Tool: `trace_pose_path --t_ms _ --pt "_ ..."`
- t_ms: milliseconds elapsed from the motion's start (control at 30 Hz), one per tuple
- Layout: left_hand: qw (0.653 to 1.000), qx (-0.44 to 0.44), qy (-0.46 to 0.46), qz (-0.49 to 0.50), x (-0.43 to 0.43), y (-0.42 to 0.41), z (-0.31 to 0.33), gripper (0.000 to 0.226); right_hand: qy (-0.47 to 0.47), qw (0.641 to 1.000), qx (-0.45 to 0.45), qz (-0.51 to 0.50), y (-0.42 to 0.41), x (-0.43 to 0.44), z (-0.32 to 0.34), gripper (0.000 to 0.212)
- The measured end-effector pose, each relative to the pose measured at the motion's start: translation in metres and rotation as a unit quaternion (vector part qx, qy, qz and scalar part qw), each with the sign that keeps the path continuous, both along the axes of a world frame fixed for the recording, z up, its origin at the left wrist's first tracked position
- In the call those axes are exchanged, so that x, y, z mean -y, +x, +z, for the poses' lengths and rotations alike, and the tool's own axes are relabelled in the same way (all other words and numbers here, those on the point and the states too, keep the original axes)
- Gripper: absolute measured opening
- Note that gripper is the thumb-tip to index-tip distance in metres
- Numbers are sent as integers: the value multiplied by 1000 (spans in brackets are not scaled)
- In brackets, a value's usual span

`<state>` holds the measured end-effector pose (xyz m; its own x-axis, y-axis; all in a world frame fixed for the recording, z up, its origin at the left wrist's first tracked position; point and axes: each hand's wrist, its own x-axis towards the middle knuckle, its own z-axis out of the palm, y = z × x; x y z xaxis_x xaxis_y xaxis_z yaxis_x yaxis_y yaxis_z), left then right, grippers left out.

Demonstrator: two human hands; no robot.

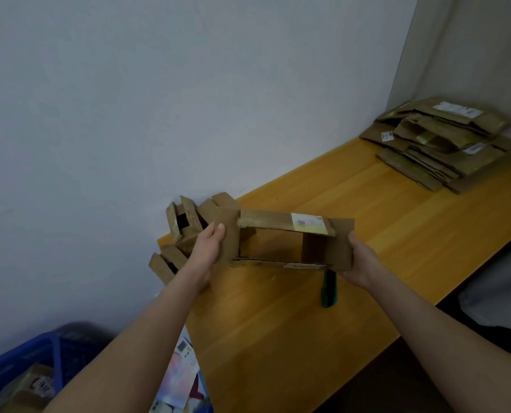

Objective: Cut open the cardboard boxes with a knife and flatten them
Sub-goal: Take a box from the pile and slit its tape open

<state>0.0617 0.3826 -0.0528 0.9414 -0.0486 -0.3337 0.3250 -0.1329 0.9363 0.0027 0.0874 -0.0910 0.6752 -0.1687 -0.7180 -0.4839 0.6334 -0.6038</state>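
An opened cardboard box (281, 242) with a white label on its top flap hangs above the wooden table (278, 317), its open side facing me. My left hand (209, 245) grips the box's left end flap, thumb on the front. My right hand (360, 259) holds the right end flap from below and behind. A green-handled knife (328, 289) lies on the table just under the box's right end, near my right wrist. Neither hand touches it.
Other unflattened boxes (185, 225) sit at the table's left end against the wall. A stack of flattened cardboard (445, 144) lies in the far right corner. A blue basket (25, 362) with packages stands on the floor at lower left.
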Motion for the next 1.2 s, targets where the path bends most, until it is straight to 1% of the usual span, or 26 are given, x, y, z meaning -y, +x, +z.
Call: trace_pose_path --t_ms 33,100,200,267,333,467,533,567,633,667,733,767,800,833,867,900,933,967,1000,1033,1067,1133,1200 --pt "1000 -20 -23 1 -3 0 -2 44 31 999 6 23 -1 3 0 61" --pt "996 -46 -72 -3 -6 -4 1 42 43 997 2 70 -3 8 -3 79" --pt "987 -78 -122 -71 -9 -5 3 45 25 992 -31 119 -7 13 -1 85" --pt "980 -86 -131 -123 -9 -7 5 45 3 989 -56 135 -8 13 0 81" --pt "975 -87 -138 -147 -7 -9 6 43 -34 987 -73 140 -8 13 -1 73" --pt "970 -96 -143 -170 -5 -12 8 38 -69 983 -86 148 -11 12 -1 79" --pt "967 -101 -143 -184 -8 -11 6 41 -79 979 -96 160 -13 14 -1 75" --pt "966 -104 -139 -192 -9 -12 5 46 -86 977 -105 167 -14 15 1 68" --pt "967 -109 -119 -199 -9 -11 4 71 -100 972 -113 177 -13 17 3 57" --pt "968 -109 -110 -198 -8 -11 4 80 -107 970 -113 185 -12 17 3 56" --pt "968 -111 -105 -199 -9 -9 1 88 -121 966 -112 198 -12 17 8 54" --pt "967 -118 -103 -203 -10 -8 1 85 -129 964 -116 199 -13 17 10 50" --pt "966 -123 -97 -206 -9 -10 4 71 -139 963 -117 199 -14 17 12 44" --pt "969 -117 -81 -203 -8 -12 6 56 -144 962 -118 199 -14 18 15 38" --pt "978 -103 -47 -175 -6 -15 7 45 -148 962 -118 195 -15 17 17 33" --pt "988 -83 -3 -129 -4 -16 5 43 -155 962 -119 188 -14 17 19 28" --pt "995 -67 40 -68 -2 -15 1 50 -166 963 -119 178 -13 17 18 24" --pt "996 -67 63 -6 -1 -15 -5 63 -173 964 -117 166 -12 17 18 21" --pt "993 -90 68 37 0 -15 -10 77 -175 965 -112 161 -11 18 16 18" --pt "990 -116 68 48 2 -16 -14 87 -171 967 -99 164 -9 18 16 18" --pt "987 -136 72 41 3 -17 -17 91 -167 968 -85 170 -8 19 15 20" --pt "981 -173 83 25 6 -22 -18 84 -170 966 -58 186 -7 18 15 29" --pt "975 -193 98 43 6 -23 -19 80 -191 961 -41 197 -6 16 15 35"
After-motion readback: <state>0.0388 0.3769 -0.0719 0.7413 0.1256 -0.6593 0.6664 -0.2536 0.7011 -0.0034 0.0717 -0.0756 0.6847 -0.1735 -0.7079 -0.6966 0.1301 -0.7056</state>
